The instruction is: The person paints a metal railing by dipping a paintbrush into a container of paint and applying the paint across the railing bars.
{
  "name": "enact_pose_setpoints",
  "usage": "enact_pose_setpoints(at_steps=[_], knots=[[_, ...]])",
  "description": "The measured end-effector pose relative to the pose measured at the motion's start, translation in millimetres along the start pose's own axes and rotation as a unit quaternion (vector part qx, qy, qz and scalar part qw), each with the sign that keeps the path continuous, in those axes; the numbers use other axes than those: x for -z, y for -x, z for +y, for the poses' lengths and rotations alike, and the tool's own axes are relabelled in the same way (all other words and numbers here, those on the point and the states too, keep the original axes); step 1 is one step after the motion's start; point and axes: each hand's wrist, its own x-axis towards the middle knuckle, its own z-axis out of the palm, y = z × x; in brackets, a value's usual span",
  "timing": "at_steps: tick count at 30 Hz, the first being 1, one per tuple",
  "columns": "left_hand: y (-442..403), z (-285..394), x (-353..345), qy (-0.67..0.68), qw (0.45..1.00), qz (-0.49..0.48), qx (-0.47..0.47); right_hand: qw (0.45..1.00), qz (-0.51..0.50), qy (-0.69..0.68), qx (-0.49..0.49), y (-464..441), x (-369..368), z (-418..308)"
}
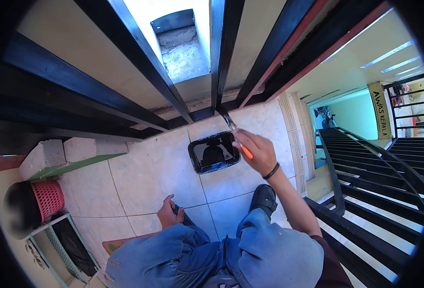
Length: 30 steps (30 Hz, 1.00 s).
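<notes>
My right hand is closed around a paintbrush with an orange handle. The bristles, dark with paint, meet the foot of an upright bar in the black metal railing. Just below and left of that hand, a black tray of glossy dark paint rests on the floor. Over by my left knee, my left hand hangs with its fingers apart and nothing visible in it. Some of its fingers are partly out of sight.
White tiles cover the floor. Pale blocks stand at left, near a pink basket and a shoe rack. A black stair railing runs down the right, below a sign reading "AWAS KEPALA".
</notes>
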Motion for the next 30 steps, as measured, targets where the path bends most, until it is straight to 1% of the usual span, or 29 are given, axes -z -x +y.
enact_pose_setpoints(at_steps=[3, 4, 7, 8, 11, 12, 15, 16, 19, 20, 23, 24, 27, 28, 30], knots=[[2, -3, -3, -0.003, 1.0, 0.001, -0.004, 0.999, -0.032, -0.004, -0.034, 11, -6, -3], [3, -5, -3, -0.004, 1.0, -0.001, -0.004, 0.996, -0.077, -0.017, -0.052, 13, -7, 0], [2, -2, -2, -0.002, 1.0, 0.001, 0.008, 1.0, -0.024, 0.006, 0.01, -14, -2, 6], [2, 0, -2, 0.003, 1.0, 0.003, 0.013, 1.0, 0.011, 0.013, 0.023, -21, 5, 4], [2, -4, -3, -0.013, 1.0, 0.005, 0.0, 0.999, 0.035, 0.0, 0.007, -12, 18, -8], [3, -5, -4, -0.011, 1.0, 0.003, 0.001, 1.0, 0.02, -0.002, 0.004, -3, 15, -7], [3, -7, -4, -0.01, 1.0, 0.001, 0.0, 0.996, -0.085, 0.012, 0.0, 10, 0, 1], [3, -7, -5, -0.011, 1.0, 0.004, -0.002, 0.995, -0.09, 0.026, 0.02, 10, -8, 8], [-1, -4, -2, -0.012, 1.0, 0.006, -0.008, 0.998, -0.026, 0.017, 0.051, -16, -2, 5], [1, -1, -2, -0.01, 1.0, 0.007, -0.005, 0.999, 0.0, 0.015, 0.049, -23, 6, -2], [2, -1, -1, -0.003, 1.0, 0.006, -0.006, 0.999, 0.014, 0.019, 0.033, -14, 17, -22], [0, 0, -1, -0.005, 1.0, 0.004, -0.004, 0.999, -0.003, 0.029, 0.036, -8, 15, -25], [2, -1, 3, -0.007, 1.0, -0.008, -0.001, 0.993, -0.098, 0.058, 0.038, 2, -6, -20], [2, -1, 3, -0.004, 1.0, -0.009, -0.004, 0.992, -0.108, 0.058, 0.041, 2, -11, -15], [0, -2, 6, -0.001, 1.0, -0.01, -0.009, 0.995, -0.064, 0.05, 0.055, -19, -13, -15]])
